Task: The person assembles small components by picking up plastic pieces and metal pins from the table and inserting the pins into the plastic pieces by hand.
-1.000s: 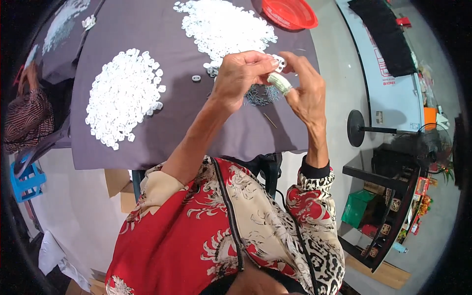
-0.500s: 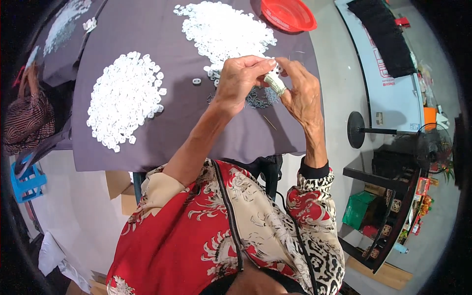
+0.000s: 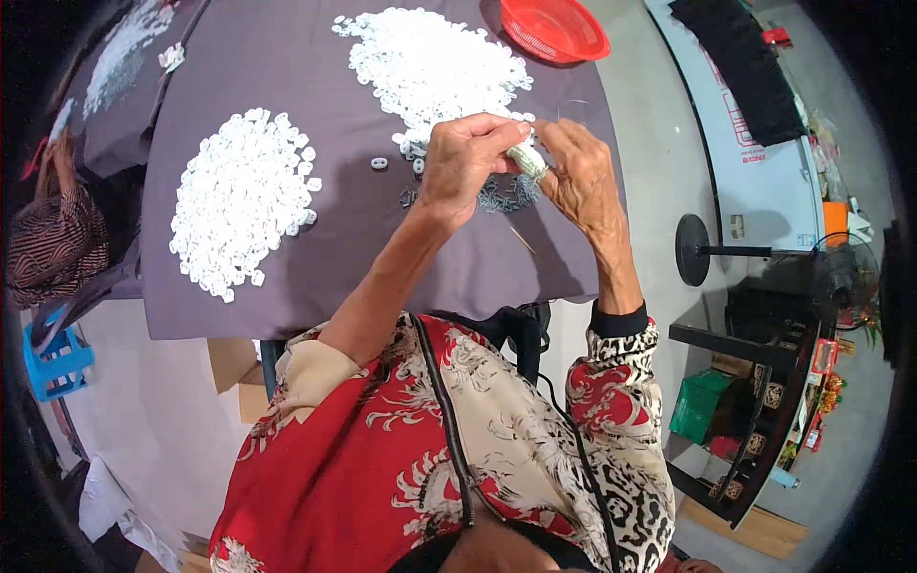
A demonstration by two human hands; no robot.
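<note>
Over the far side of the dark cloth-covered table (image 3: 334, 277), my left hand (image 3: 457, 164) is closed in a pinch, with a tiny white piece (image 3: 528, 117) at its fingertips. Close against it, my right hand (image 3: 580, 177) has curled fingers; what they grip is hidden. A pale, ribbed wrapping (image 3: 526, 160) seems to cover my right thumb. Beneath the hands lies a scatter of small grey metal pins or screws (image 3: 504, 195). Small white two-hole plastic pieces form a far pile (image 3: 435, 72) and a left pile (image 3: 244, 205). A single white piece (image 3: 379, 163) lies between them.
At the table's far right edge sits a red plastic basket (image 3: 559, 29). A thin stick (image 3: 522, 240) lies nearer me. To the left, another person's arm (image 3: 63, 158) is beside a second table. A standing fan (image 3: 845, 272) and a dark shelf (image 3: 745, 358) are on the right.
The right fingers have curled in more, and the wrapped thumb has shifted slightly left. A second loose white piece now shows beside my left hand. The view has moved a little.
</note>
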